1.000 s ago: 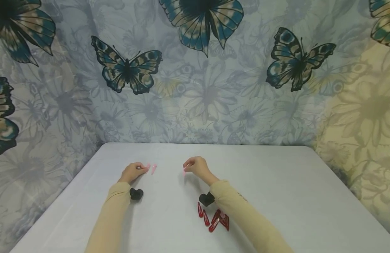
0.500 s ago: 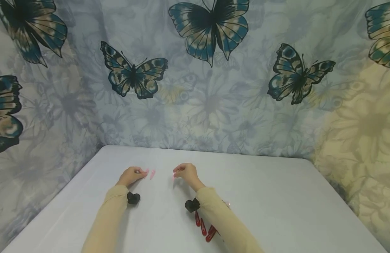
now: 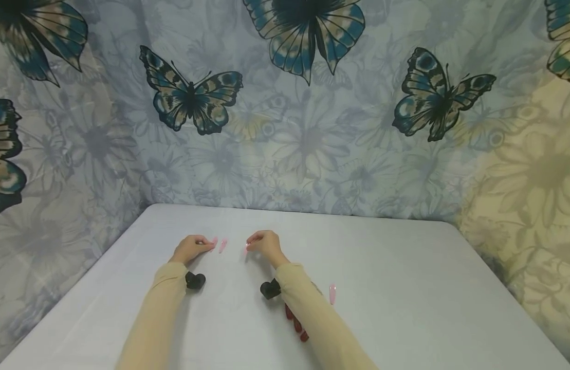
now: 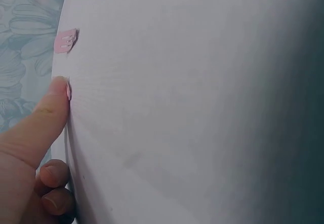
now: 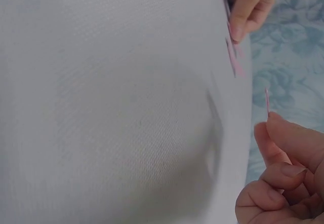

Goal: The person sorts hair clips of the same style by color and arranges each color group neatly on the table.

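Note:
On the left part of the white table my left hand [image 3: 190, 248] holds the end of a pink hair clip [image 3: 214, 243] between thumb and fingers. The left wrist view shows the thumb [image 4: 45, 115] covering most of that clip. Just right of it lies a second pink hair clip [image 3: 223, 245], side by side with the first. My right hand [image 3: 268, 246] pinches another pink hair clip [image 5: 267, 102] by one end between thumb and index finger, the clip pointing out from the fingertips. This hand hovers over the table, a short way right of the two clips.
Several dark red hair clips [image 3: 297, 325] lie near the right forearm, which partly covers them. A single pink clip [image 3: 332, 294] rests right of that sleeve [image 3: 319, 316]. The white table [image 3: 396, 288] ends at a butterfly-patterned cloth [image 3: 308, 154] behind.
My right hand has moved left with its pink hair clip, closer to the two clips by the left hand. The left hand stays at its clip. The right sleeve now covers more red clips.

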`<state>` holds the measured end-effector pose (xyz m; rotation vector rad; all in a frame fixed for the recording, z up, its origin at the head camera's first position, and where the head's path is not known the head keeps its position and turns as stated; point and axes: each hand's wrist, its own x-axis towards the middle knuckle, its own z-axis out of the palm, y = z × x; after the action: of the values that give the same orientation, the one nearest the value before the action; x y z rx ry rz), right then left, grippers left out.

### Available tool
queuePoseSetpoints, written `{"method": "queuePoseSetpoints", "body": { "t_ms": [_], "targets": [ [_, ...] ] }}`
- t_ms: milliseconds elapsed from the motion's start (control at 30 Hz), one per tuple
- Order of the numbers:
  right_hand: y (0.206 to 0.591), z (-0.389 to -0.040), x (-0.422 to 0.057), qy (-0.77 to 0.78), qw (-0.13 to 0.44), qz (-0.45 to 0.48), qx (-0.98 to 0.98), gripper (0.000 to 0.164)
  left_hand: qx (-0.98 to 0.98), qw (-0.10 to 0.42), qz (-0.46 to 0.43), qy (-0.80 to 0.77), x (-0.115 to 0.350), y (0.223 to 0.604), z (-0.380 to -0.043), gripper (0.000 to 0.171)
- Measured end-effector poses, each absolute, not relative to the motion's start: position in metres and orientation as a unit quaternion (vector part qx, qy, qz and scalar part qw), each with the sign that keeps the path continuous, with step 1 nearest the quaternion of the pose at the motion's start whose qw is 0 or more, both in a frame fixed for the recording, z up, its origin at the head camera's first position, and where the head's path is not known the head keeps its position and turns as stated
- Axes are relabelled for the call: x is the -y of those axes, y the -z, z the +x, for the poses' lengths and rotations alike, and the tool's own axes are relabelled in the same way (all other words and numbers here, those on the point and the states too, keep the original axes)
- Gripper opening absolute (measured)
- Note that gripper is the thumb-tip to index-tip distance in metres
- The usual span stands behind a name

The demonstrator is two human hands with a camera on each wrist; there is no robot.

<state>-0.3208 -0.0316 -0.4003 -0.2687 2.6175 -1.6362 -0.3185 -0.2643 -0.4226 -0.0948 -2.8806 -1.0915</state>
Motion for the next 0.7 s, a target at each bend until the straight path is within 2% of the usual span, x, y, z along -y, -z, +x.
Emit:
{"method": "queuePoseSetpoints", "body": {
  "t_ms": [700],
  "targets": [
    [0.407, -0.34, 0.064, 0.507, 0.015, -0.078, -0.858, 0.01, 0.934, 0.015, -0.034, 0.355, 0.271, 0.43, -0.334, 0.022]
  ]
}}
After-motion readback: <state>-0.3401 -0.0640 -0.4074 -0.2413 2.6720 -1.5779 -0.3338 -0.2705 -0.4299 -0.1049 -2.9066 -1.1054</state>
